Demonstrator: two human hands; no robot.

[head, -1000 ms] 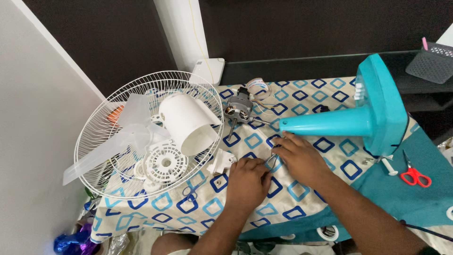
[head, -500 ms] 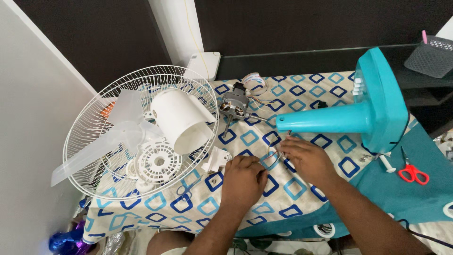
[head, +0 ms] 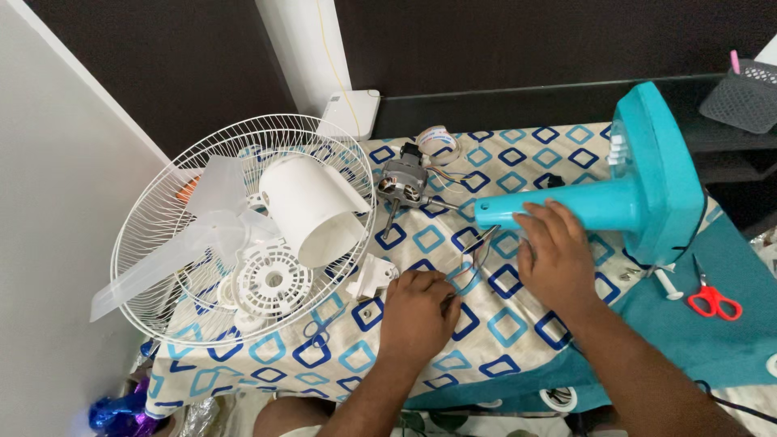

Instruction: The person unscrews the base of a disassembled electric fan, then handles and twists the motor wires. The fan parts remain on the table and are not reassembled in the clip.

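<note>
Head view, one frame.

Left hand (head: 417,311): grip curled shut, knuckles up, resting on the patterned cloth (head: 502,324) that covers the counter. It pinches a thin dark tool or wire end (head: 450,299) at its right edge; what exactly it is cannot be told. Thin wires (head: 477,247) run up and away from the grip toward the right hand.

Right hand (head: 557,259): grip open, fingers spread flat, palm down. The fingertips touch the lower edge of the teal fan stand (head: 639,194), which lies on its side; its round column points toward the left hand, its base stands on edge beyond the right hand.

Just left of the left hand: small white plastic bracket (head: 371,277). Further left: white wire fan guard (head: 162,235) lying flat, holding a clear fan blade (head: 186,239), a white cylindrical motor housing (head: 312,206) and a white slotted disc (head: 271,283).

Beyond the left hand, near the far edge of the cloth: bare fan motor (head: 402,182) with coloured leads, and a roll of tape (head: 435,139) just behind it.

Right of the right hand, well apart: red-handled scissors (head: 712,298) on a teal cloth (head: 712,340). Far right corner: grey mesh basket (head: 749,97).
</note>
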